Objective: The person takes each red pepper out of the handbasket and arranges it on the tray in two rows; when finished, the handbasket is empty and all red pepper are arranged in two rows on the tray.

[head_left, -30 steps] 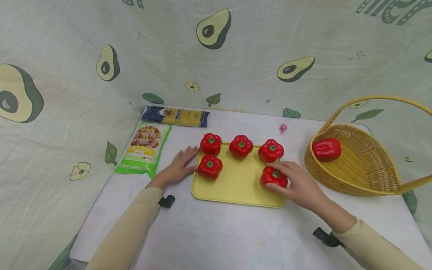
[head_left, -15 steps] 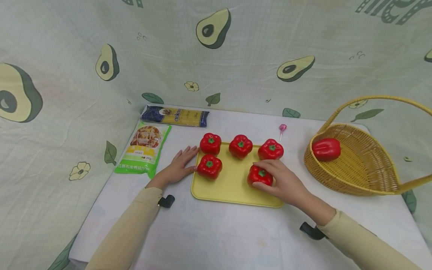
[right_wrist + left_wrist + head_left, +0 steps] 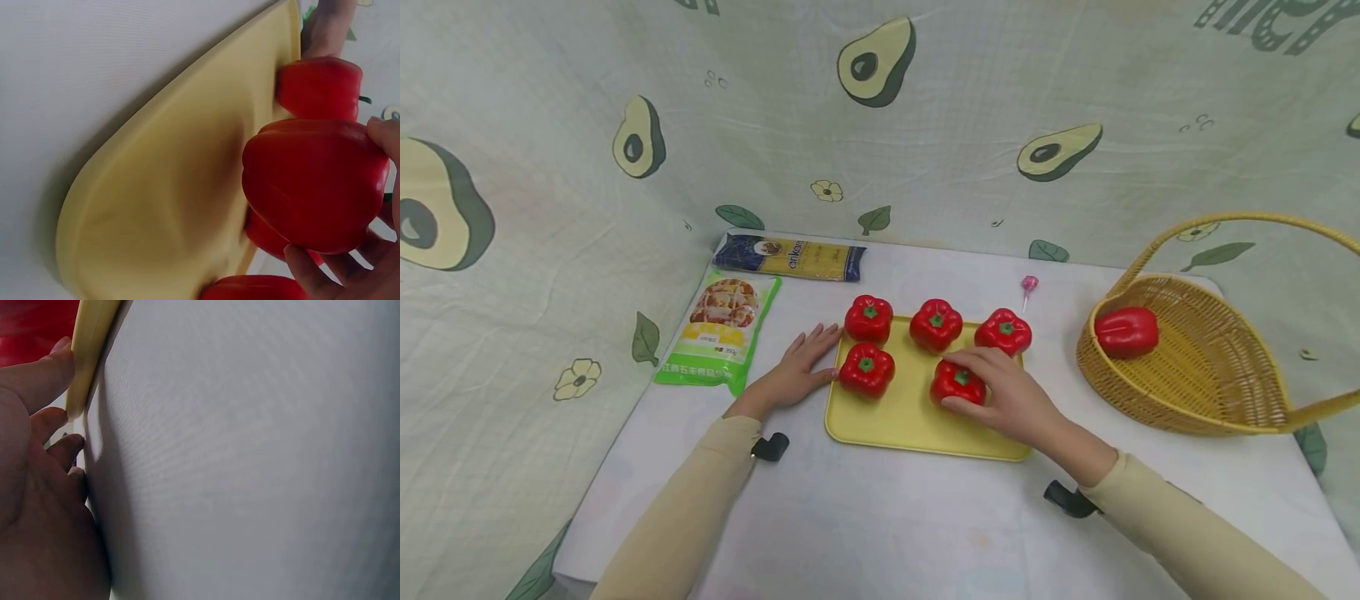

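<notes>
My right hand (image 3: pixel 1011 396) grips a red bell pepper (image 3: pixel 957 383) with thumb and fingers around its sides, over the right half of the yellow tray (image 3: pixel 910 429). In the right wrist view that bell pepper (image 3: pixel 315 187) fills the grasp. My left hand (image 3: pixel 793 371) lies with fingers spread at the tray's left edge; its thumb (image 3: pixel 44 378) touches the tray's side in the left wrist view. Beside it sits the front-left bell pepper (image 3: pixel 867 371). Along the back of the tray stand three more: a left pepper (image 3: pixel 868 318), a middle pepper (image 3: pixel 936 325) and a right pepper (image 3: pixel 1003 331).
At the right stands a wicker basket (image 3: pixel 1210 358) with a tall handle and one red pepper (image 3: pixel 1127 332) inside. A pink lollipop (image 3: pixel 1029 285) lies behind the tray. A pasta packet (image 3: pixel 790 257) and a green food bag (image 3: pixel 718 329) lie at the back left.
My right hand has moved left across the tray with the bell pepper, from the right edge toward the middle. The left hand and the other peppers have stayed put.
</notes>
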`<action>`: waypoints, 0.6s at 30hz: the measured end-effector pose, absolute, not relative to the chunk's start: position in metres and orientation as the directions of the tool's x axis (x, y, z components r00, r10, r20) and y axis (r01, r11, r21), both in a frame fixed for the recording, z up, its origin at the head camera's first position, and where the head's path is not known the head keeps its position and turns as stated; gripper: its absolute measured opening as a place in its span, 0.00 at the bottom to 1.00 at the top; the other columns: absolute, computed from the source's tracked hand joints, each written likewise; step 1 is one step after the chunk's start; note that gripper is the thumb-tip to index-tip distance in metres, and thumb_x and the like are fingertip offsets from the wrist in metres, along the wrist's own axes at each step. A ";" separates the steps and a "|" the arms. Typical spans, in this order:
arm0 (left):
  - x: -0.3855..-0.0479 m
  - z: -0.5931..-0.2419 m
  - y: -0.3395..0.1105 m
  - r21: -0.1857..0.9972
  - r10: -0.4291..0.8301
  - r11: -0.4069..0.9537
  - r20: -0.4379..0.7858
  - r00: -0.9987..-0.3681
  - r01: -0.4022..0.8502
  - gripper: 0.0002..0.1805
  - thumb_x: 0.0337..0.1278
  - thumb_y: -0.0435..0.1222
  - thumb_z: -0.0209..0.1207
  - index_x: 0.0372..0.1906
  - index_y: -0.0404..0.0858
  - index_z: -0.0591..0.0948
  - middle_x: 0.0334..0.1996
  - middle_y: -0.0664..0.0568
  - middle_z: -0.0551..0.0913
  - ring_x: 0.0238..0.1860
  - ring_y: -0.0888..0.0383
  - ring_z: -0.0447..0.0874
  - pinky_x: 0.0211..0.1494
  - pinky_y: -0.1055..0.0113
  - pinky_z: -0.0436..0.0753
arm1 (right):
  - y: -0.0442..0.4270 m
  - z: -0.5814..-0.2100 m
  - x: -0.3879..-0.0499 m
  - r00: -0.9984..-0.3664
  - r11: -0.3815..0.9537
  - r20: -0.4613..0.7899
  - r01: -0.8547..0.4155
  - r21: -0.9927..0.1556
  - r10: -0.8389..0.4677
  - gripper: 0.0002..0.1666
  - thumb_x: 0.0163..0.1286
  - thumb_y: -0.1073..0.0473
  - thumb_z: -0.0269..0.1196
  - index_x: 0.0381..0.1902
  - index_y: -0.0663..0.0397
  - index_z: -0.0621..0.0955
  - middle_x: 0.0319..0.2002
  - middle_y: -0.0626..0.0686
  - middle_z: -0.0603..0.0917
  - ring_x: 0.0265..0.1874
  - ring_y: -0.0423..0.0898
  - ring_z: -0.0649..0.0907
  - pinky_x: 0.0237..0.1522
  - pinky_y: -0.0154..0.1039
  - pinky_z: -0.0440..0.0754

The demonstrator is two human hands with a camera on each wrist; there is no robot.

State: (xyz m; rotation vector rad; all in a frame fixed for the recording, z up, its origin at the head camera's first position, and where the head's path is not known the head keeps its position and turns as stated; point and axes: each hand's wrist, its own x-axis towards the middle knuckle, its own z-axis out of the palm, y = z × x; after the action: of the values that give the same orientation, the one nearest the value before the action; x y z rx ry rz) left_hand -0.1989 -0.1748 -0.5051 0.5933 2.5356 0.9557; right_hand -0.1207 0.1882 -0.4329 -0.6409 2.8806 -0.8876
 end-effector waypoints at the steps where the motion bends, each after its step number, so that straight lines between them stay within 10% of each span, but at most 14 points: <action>1: -0.199 -0.505 -0.175 0.686 0.502 0.682 -0.185 -0.845 0.255 0.42 0.72 0.50 0.58 0.83 0.51 0.52 0.83 0.55 0.48 0.82 0.53 0.32 0.82 0.51 0.31 | 0.187 -0.434 -0.121 -0.910 0.744 0.071 -0.376 -0.552 -0.408 0.37 0.61 0.42 0.75 0.66 0.42 0.79 0.64 0.53 0.77 0.63 0.53 0.74 0.55 0.55 0.85; 18: -0.199 -0.504 -0.175 0.683 0.506 0.681 -0.180 -0.844 0.263 0.42 0.72 0.50 0.58 0.83 0.51 0.52 0.83 0.55 0.48 0.82 0.53 0.33 0.82 0.52 0.31 | 0.172 -0.447 -0.130 -0.893 0.722 0.143 -0.431 -0.541 -0.427 0.37 0.60 0.43 0.76 0.66 0.42 0.79 0.61 0.50 0.79 0.59 0.49 0.76 0.51 0.49 0.87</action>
State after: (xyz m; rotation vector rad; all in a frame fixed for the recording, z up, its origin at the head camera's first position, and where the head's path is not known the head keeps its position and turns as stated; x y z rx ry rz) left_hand -0.1986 -0.1751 -0.5045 0.6044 2.5405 0.9520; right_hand -0.1295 0.1720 -0.4468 -0.7282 2.9222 -0.9215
